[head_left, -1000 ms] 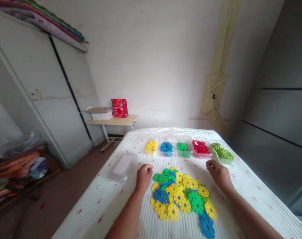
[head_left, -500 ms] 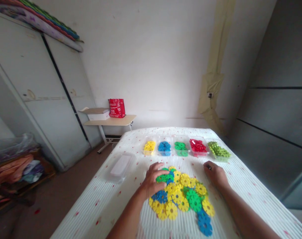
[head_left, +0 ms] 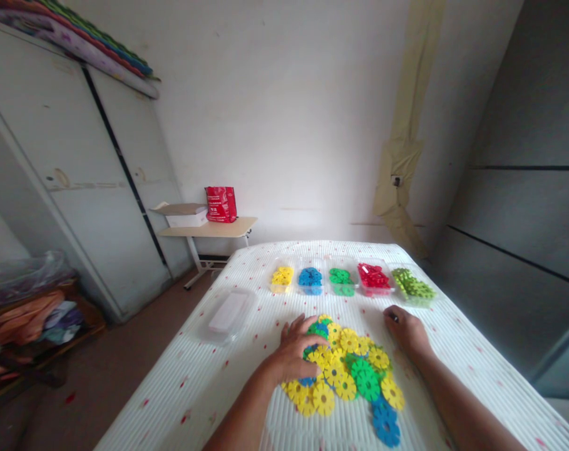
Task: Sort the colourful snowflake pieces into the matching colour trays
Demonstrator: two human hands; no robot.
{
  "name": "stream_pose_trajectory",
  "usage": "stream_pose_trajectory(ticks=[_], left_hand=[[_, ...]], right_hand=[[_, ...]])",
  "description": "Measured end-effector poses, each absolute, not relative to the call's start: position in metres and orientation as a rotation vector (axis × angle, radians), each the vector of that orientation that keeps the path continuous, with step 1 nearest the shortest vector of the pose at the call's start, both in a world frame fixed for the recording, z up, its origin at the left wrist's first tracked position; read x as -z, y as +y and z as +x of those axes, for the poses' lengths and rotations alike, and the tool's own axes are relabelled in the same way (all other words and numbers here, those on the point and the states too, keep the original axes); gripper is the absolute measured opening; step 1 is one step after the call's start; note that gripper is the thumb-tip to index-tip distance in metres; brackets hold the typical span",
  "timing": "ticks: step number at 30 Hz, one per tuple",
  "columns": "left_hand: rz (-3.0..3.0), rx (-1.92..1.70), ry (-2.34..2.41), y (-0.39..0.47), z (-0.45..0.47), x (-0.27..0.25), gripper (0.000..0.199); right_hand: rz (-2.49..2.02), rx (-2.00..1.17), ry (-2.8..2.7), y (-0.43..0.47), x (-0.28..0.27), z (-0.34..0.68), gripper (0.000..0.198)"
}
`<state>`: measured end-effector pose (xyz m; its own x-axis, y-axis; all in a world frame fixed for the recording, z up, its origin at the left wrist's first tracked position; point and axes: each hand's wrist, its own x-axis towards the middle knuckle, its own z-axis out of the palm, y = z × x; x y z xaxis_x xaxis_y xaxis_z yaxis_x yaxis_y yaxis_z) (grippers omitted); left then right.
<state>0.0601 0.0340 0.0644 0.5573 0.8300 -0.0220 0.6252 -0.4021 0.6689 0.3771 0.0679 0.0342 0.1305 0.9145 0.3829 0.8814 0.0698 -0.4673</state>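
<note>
A loose pile of flower-shaped plastic discs [head_left: 335,372], yellow, green and blue, lies on the white ribbed cloth. Over the pile's left side rests my left hand [head_left: 293,352], fingers apart and bent, with the fingertips at the green and blue discs. It covers part of those pieces, and no disc is seen gripped in it. To the right of the pile my right hand [head_left: 409,333] lies on the cloth, its fingers curled into a fist. A small dark spot shows in the curl; what it is, if anything, I cannot make out.
Clear boxes stand in a row beyond the pile: yellow pieces [head_left: 282,275], blue pieces [head_left: 310,279], green pieces [head_left: 341,280], red pieces [head_left: 374,277] and light green pieces [head_left: 412,285]. A clear plastic lid [head_left: 228,316] lies at the left. Farther back, a side table [head_left: 209,229] holds a red bag [head_left: 221,205].
My left hand has moved slightly down and right, farther over the pile, and covers more of the green and blue discs. My right hand stays nearly where it was.
</note>
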Motion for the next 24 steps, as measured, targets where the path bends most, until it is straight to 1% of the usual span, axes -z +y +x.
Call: stream_pose_trajectory(ticks=[7, 13, 24], left_hand=[[2.113, -0.485, 1.186, 0.035, 0.061, -0.064, 0.041], [2.068, -0.557, 1.166, 0.035, 0.059, -0.061, 0.031], [1.892, -0.837, 1.003, 0.040, 0.050, -0.061, 0.011]], right_hand=[[-1.810, -0.066, -1.761, 0.068, -0.035, 0.377, 0.021], [-1.783, -0.079, -1.745, 0.068, -0.034, 0.378, 0.018], [-1.779, -0.090, -1.731, 0.067, -0.034, 0.377, 0.016]])
